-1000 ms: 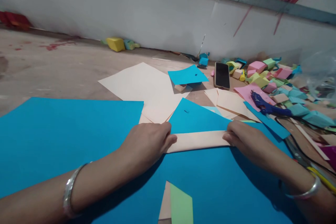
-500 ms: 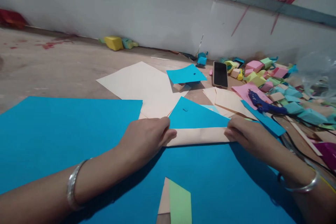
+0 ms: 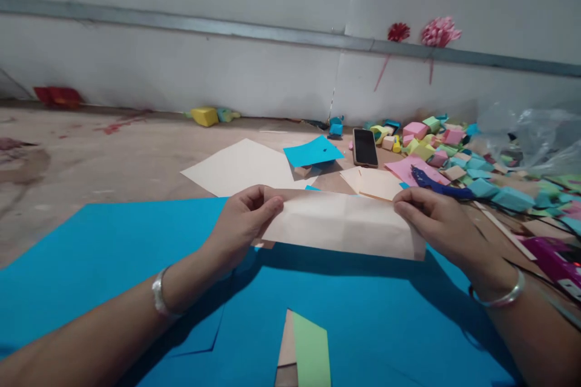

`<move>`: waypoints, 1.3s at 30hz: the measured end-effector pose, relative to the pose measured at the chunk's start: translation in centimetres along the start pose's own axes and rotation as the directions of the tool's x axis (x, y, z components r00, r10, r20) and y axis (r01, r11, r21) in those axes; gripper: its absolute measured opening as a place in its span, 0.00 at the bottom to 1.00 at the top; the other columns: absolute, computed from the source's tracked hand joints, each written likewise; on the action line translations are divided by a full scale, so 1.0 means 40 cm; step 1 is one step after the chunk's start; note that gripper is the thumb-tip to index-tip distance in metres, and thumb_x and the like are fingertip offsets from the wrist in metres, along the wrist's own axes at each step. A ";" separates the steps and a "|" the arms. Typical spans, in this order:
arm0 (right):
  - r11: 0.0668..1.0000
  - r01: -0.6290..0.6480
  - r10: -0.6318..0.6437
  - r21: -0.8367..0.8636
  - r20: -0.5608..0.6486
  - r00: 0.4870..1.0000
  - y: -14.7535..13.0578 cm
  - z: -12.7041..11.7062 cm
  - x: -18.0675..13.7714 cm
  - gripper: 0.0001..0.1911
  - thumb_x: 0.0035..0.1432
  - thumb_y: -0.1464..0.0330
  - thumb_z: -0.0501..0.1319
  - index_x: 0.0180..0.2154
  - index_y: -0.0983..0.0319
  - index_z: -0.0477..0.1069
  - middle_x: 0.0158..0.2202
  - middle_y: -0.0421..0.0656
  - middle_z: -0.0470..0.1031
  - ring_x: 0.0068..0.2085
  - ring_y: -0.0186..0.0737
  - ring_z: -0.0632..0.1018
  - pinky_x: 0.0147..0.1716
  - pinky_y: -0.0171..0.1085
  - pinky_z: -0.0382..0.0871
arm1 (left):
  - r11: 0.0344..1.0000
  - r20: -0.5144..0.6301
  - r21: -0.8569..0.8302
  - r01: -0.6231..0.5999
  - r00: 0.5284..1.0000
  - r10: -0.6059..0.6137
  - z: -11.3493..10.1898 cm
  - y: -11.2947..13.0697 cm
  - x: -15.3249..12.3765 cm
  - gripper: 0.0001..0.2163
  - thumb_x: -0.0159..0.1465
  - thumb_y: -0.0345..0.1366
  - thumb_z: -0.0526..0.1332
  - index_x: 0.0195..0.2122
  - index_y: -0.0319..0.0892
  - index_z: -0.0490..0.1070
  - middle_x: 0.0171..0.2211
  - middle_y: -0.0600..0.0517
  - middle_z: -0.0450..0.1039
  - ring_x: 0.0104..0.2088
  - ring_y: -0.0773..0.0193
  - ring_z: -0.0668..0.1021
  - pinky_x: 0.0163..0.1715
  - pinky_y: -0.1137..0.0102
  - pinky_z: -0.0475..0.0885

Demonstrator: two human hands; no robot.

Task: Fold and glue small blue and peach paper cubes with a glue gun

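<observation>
Nearest: one green piece (image 3: 311, 347) with a peach part beside it, cut off by the bottom edge, lying on blue paper (image 3: 363, 326). Blue sheets look like more than one; count unclear, edges partly under forearms and shadow. Two bangles, one per wrist: left bangle (image 3: 161, 293), right bangle (image 3: 511, 293); both forearms cut off.

Both hands hold one cream paper strip (image 3: 340, 221), raised above the blue paper, crease lines faint. Left hand (image 3: 245, 221) closed in a pinch on the strip's left end, thumb in front, other fingers mostly hidden. Right hand (image 3: 440, 224) curled, pinching the upper right corner, fingertips partly hidden.

Right edge: one purple object (image 3: 551, 260), cut off, can't identify. One blue glue gun (image 3: 438, 184), partly on one pink sheet (image 3: 402, 166). Beyond the strip: small cream papers (image 3: 381, 184), overlapping, count unclear; one large cream sheet (image 3: 240, 166), near edge covered; one raised small blue sheet (image 3: 313, 151), underside hard to read; one phone (image 3: 365, 148), dark screen.

Far right: paper box pile (image 3: 454, 151), too jumbled to count, near a clear plastic bag (image 3: 535, 133). By the wall (image 3: 272, 72): one yellow box (image 3: 204, 116), blurry red item (image 3: 58, 97). Two flowers, red flower (image 3: 398, 31) and pink flower (image 3: 440, 32), at the rail (image 3: 272, 31).
</observation>
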State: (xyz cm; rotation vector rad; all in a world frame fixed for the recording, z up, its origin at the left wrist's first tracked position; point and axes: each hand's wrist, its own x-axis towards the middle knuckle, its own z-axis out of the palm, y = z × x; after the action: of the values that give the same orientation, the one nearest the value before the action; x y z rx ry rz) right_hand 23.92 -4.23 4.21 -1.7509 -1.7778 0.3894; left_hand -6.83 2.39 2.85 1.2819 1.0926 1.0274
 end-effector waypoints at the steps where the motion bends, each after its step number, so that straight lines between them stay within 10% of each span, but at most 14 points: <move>1: 0.999 0.005 -0.005 0.036 0.006 1.000 0.003 0.001 0.000 0.11 0.60 0.61 0.56 0.32 0.59 0.71 0.30 0.40 0.74 0.32 0.39 0.72 0.29 0.35 0.62 | 1.000 -0.010 0.000 0.007 1.000 -0.007 0.002 0.002 -0.002 0.14 0.54 0.43 0.68 0.25 0.41 0.65 0.19 0.58 0.65 0.19 0.73 0.66 0.17 0.78 0.59; 10: 1.000 0.021 -0.021 -0.002 0.129 0.991 0.011 0.006 0.014 0.12 0.60 0.63 0.55 0.32 0.60 0.74 0.30 0.42 0.77 0.33 0.41 0.75 0.30 0.36 0.65 | 0.958 0.062 0.269 0.095 0.991 -0.116 0.006 0.003 -0.007 0.12 0.56 0.44 0.63 0.29 0.41 0.65 0.23 0.57 0.67 0.23 0.69 0.70 0.20 0.75 0.63; 16: 0.976 0.204 -0.214 0.070 0.420 0.882 -0.023 0.026 0.003 0.13 0.63 0.63 0.55 0.38 0.59 0.77 0.38 0.43 0.80 0.40 0.41 0.77 0.39 0.36 0.68 | 0.874 0.223 0.484 -0.049 0.972 -0.068 0.018 0.002 -0.027 0.08 0.56 0.40 0.61 0.29 0.40 0.68 0.23 0.55 0.68 0.26 0.65 0.71 0.23 0.73 0.62; 20: 0.959 0.240 -0.280 0.151 0.381 0.881 -0.051 0.039 -0.011 0.15 0.62 0.64 0.57 0.48 0.61 0.73 0.45 0.45 0.77 0.41 0.38 0.76 0.41 0.36 0.69 | 0.909 0.273 0.407 -0.089 0.962 -0.028 0.031 0.007 -0.041 0.09 0.57 0.41 0.61 0.27 0.41 0.65 0.22 0.57 0.63 0.23 0.69 0.66 0.21 0.74 0.59; 29: 0.848 0.412 -0.505 0.333 0.274 0.818 -0.040 0.050 0.001 0.08 0.60 0.66 0.63 0.32 0.62 0.77 0.35 0.42 0.77 0.36 0.35 0.77 0.38 0.33 0.69 | 0.938 0.285 0.345 -0.038 0.956 -0.066 0.023 0.012 -0.040 0.13 0.58 0.46 0.64 0.32 0.41 0.70 0.24 0.55 0.67 0.25 0.68 0.69 0.23 0.74 0.63; 36: 0.592 0.767 -0.742 -0.246 0.206 0.638 -0.182 -0.018 -0.044 0.13 0.63 0.76 0.55 0.37 0.59 0.77 0.38 0.38 0.80 0.34 0.34 0.78 0.28 0.32 0.67 | 0.973 0.229 0.212 0.095 0.963 -0.144 -0.018 -0.003 -0.007 0.11 0.57 0.50 0.65 0.32 0.49 0.77 0.38 0.55 0.80 0.37 0.54 0.77 0.32 0.64 0.75; 39: 0.482 0.797 -0.831 -0.364 0.098 0.548 -0.254 0.007 -0.094 0.13 0.66 0.73 0.52 0.38 0.61 0.76 0.45 0.43 0.78 0.44 0.37 0.78 0.42 0.34 0.72 | 0.989 0.261 0.107 0.104 0.957 -0.129 -0.041 -0.006 0.011 0.13 0.56 0.54 0.63 0.36 0.54 0.77 0.46 0.60 0.79 0.43 0.49 0.78 0.32 0.62 0.76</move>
State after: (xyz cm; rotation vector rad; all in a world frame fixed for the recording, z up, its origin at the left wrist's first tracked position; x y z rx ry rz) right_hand 15.47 -8.69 9.27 -0.8595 -2.4744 -0.4724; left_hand -8.37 3.14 2.62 1.3679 1.0032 0.6987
